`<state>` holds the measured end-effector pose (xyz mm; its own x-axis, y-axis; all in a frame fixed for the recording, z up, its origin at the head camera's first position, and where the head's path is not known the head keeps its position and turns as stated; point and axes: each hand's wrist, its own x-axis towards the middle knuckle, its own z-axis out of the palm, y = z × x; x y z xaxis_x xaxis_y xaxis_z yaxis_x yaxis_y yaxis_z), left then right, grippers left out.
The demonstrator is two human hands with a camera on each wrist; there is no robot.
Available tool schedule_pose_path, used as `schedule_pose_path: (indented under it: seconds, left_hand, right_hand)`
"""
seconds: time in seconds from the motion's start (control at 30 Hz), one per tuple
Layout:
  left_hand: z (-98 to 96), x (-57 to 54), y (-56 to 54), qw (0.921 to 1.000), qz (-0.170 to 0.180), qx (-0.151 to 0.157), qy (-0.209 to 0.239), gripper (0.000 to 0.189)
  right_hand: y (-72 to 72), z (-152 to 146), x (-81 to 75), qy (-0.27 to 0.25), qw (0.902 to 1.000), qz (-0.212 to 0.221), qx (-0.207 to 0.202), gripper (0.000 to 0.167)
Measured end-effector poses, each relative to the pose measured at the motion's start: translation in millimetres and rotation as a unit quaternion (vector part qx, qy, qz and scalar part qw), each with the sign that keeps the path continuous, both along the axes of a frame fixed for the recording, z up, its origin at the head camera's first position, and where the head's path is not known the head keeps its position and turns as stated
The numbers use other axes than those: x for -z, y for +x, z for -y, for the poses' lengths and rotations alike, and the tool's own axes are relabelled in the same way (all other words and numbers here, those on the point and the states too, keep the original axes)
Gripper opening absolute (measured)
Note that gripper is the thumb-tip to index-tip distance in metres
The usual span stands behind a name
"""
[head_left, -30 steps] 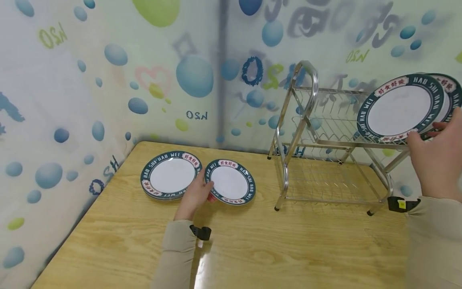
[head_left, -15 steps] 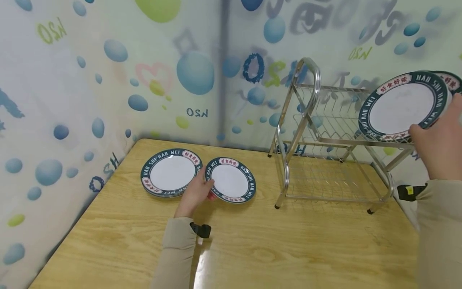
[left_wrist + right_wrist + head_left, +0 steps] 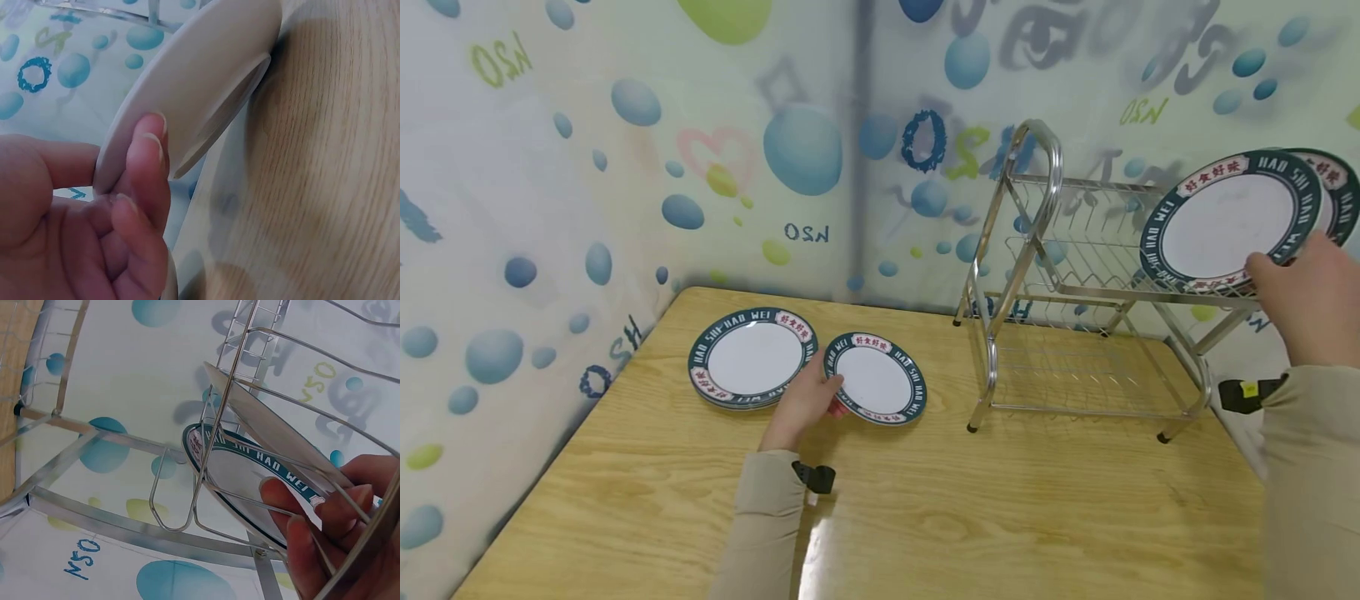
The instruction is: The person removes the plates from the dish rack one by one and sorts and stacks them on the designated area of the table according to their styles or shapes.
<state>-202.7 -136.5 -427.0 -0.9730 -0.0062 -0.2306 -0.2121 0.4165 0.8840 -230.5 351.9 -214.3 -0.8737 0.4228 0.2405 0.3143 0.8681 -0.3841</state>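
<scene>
In the head view my left hand (image 3: 805,396) pinches the left edge of a white plate (image 3: 876,379) with a green lettered rim. The thumb lies over the rim; the left wrist view has the fingers curled under the plate's pale underside (image 3: 194,81), tilted over the table. My right hand (image 3: 1311,296) pinches the lower right edge of a similar plate (image 3: 1228,225), leaning on the upper tier of a metal dish rack (image 3: 1051,183). Right behind it stands another plate (image 3: 1342,196). In the right wrist view, fingers (image 3: 300,540) reach between the two plates, behind rack wires.
A short stack of matching plates (image 3: 752,358) lies left of my left hand on the wooden table (image 3: 925,517). The rack's lower tier (image 3: 1075,367) holds no plates. A wall with printed bubbles (image 3: 805,150) stands close behind the table and rack.
My right hand has risen slightly along the rack plate's edge, its fingers now mostly hidden behind the rim. The left hand's plate has dipped slightly. The head view has shifted a little.
</scene>
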Motion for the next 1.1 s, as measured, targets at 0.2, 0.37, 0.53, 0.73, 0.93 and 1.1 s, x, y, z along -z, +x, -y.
schedule_pose_path:
  seconds: [0.2,0.37,0.53,0.73,0.93,1.1]
  left_hand:
    - [3.0,-1.4,0.7,0.9999,-0.005,0.014,-0.002,0.064]
    - [4.6,-1.2,0.6,0.9995,0.005,0.023,0.023,0.064]
    - [4.9,0.6,0.0,0.9990,0.007,0.029,0.034,0.063]
    - [5.0,2.9,0.2,0.9981,0.010,0.025,0.056,0.062]
    - [6.2,5.3,-0.5,0.9986,0.023,0.029,0.039,0.062]
    - [4.4,10.5,-1.9,0.9981,0.027,0.037,0.040,0.060]
  right_hand:
    - [-1.2,2.5,2.1,0.003,0.9998,-0.020,0.003,0.063]
    - [-3.1,5.6,7.2,-0.017,0.9971,-0.073,0.017,0.057]
    - [-6.2,5.3,14.1,-0.063,0.9885,-0.128,0.049,0.051]
    - [-7.7,8.1,16.2,-0.117,0.9786,-0.147,0.084,0.047]
    - [-3.2,14.2,19.6,-0.167,0.9613,-0.207,0.072,0.044]
    - [2.5,8.5,23.4,-0.223,0.9425,-0.238,0.071,0.044]
